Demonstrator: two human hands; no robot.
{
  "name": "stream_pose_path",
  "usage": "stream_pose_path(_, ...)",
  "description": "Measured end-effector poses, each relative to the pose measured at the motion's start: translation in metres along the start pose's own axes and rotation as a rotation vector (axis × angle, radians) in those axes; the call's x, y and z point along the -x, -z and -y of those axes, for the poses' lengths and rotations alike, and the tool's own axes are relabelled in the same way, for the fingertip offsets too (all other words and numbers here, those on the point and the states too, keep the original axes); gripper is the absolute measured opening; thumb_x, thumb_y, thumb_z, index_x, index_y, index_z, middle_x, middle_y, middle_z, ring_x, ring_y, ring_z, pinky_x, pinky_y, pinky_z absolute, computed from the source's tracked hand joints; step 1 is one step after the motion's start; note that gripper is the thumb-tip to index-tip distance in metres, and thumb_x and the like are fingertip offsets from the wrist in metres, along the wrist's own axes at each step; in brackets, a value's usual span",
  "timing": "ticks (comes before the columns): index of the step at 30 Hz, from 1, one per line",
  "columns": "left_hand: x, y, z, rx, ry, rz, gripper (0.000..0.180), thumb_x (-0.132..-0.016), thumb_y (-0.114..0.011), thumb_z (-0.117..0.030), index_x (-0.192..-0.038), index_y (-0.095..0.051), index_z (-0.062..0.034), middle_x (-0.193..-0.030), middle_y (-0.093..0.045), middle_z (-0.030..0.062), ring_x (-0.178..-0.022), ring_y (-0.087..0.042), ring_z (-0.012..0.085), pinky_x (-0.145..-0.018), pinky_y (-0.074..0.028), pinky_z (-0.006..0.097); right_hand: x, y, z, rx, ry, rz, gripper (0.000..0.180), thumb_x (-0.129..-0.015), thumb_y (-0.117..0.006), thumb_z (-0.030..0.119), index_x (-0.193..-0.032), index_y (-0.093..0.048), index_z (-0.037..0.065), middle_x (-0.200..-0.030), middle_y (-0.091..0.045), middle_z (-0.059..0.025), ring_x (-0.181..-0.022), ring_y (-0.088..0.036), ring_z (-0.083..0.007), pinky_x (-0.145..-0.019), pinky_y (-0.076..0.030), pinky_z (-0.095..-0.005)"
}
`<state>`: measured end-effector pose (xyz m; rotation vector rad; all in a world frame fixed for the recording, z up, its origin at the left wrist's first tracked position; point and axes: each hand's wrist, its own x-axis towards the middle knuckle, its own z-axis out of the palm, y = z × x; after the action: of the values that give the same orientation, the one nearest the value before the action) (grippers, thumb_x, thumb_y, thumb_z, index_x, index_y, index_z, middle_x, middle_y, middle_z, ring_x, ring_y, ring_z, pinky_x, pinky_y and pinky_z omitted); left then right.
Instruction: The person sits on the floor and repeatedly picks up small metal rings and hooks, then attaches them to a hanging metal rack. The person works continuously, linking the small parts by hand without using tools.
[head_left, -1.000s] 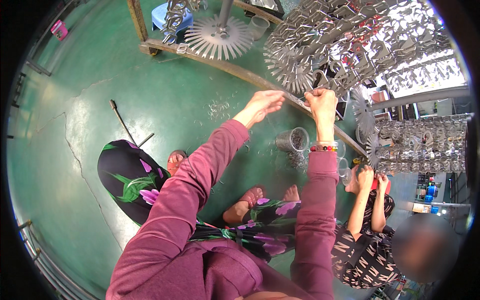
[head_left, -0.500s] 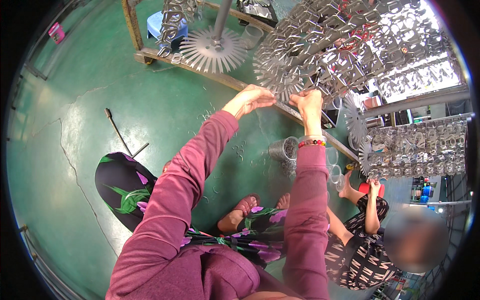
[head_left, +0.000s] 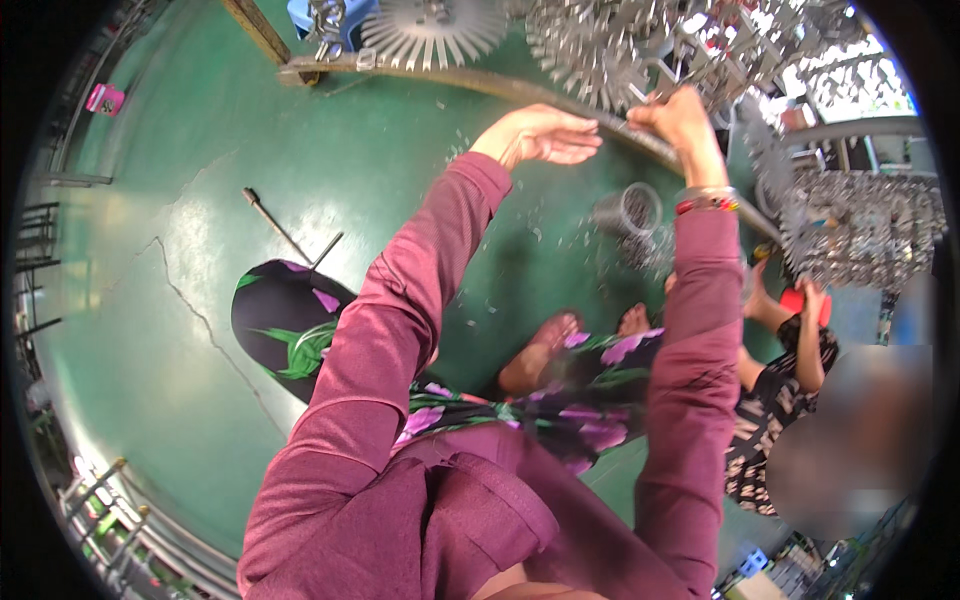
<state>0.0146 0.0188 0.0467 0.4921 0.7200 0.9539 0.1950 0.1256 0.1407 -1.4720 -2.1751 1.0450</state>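
My left hand [head_left: 548, 136] reaches forward over the floor, fingers stretched out and nothing visible in them. To its right, my right hand [head_left: 687, 128] is raised at the lower edge of a rack of shiny metal pieces [head_left: 690, 45]. Its thumb and fingers are pinched together; what they hold, if anything, I cannot make out. A slotted metal disc [head_left: 585, 60] with many narrow blades stands just beyond the fingertips. Below the hands, a clear plastic tub [head_left: 628, 210] lies tipped on its side, with small metal bits [head_left: 645, 248] inside and spilled at its mouth.
A rusty frame bar [head_left: 480, 80] runs between me and the racks. Another slotted disc [head_left: 436, 30] and a blue stool [head_left: 360, 20] are at the far left. A T-shaped metal tool [head_left: 280, 225] lies near my knee. A person [head_left: 790, 400] sits at my right, beside another rack [head_left: 870, 235].
The whole view has shifted, so the racks sit higher in it. My left fingers have straightened and show more palm. My right hand stays pinched by the disc.
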Motion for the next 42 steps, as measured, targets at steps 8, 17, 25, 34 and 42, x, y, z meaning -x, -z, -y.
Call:
stream_pose_path(8, 0.011, -0.040, 0.004, -0.301, -0.223, -0.028, 0.026, -0.087, -0.063, -0.026, -0.107, -0.063, -0.0091, -0.097, -0.067, 0.0016, -0.089, -0.062, 0.0099, -0.077, -0.051, 0.025, 0.048, 0.005, 0.028, 0.025, 0.020, 0.173, 0.028, -0.073, -0.075, 0.014, -0.089, -0.065, -0.007, -0.073, -0.066, -0.0073, -0.059, -0.059, -0.0087, -0.052, -0.047, -0.0180)
stream_pose_path(17, 0.007, -0.053, 0.005, -0.421, -0.322, -0.323, 0.016, -0.083, -0.066, -0.018, -0.093, -0.068, -0.0049, -0.080, -0.066, 0.0009, -0.066, -0.055, 0.0057, -0.055, -0.046, 0.020, 0.055, -0.019, -0.011, -0.234, 0.104, -0.114, 0.029, -0.074, -0.075, 0.019, -0.092, -0.068, -0.003, -0.076, -0.067, -0.0050, -0.063, -0.061, -0.0077, -0.055, -0.046, -0.0188)
stream_pose_path(25, 0.005, -0.042, 0.076, -0.780, -0.252, -0.366, 0.018, -0.085, -0.066, -0.024, -0.093, -0.070, -0.0086, -0.073, -0.064, -0.0006, -0.062, -0.054, 0.0044, -0.046, -0.045, 0.022, 0.069, -0.007, -0.016, 0.028, 0.259, -0.272, 0.030, -0.078, -0.069, 0.012, -0.106, -0.064, 0.002, -0.075, -0.068, -0.0154, -0.058, -0.064, -0.0157, -0.052, -0.050, -0.0282)
stream_pose_path(34, 0.041, 0.028, 0.242, -0.830, 0.084, -0.514, 0.017, -0.074, -0.063, -0.001, -0.090, -0.067, 0.0054, -0.069, -0.066, 0.0150, -0.055, -0.065, 0.0166, -0.052, -0.054, 0.027, 0.070, -0.014, -0.019, -0.102, 0.138, -0.305, 0.028, -0.078, -0.072, 0.019, -0.096, -0.066, -0.002, -0.077, -0.068, -0.0059, -0.065, -0.063, -0.0079, -0.054, -0.046, -0.0196)
stream_pose_path(42, 0.066, 0.038, 0.286, -0.955, 0.250, -0.630, 0.018, -0.070, -0.075, -0.016, -0.083, -0.071, -0.0048, -0.078, -0.069, 0.0122, -0.075, -0.066, 0.0233, -0.071, -0.050, 0.035, 0.071, -0.019, -0.034, -0.407, 0.185, -0.286, 0.029, -0.080, -0.071, 0.013, -0.102, -0.064, -0.004, -0.083, -0.066, -0.0066, -0.068, -0.061, -0.0082, -0.054, -0.045, -0.0186)
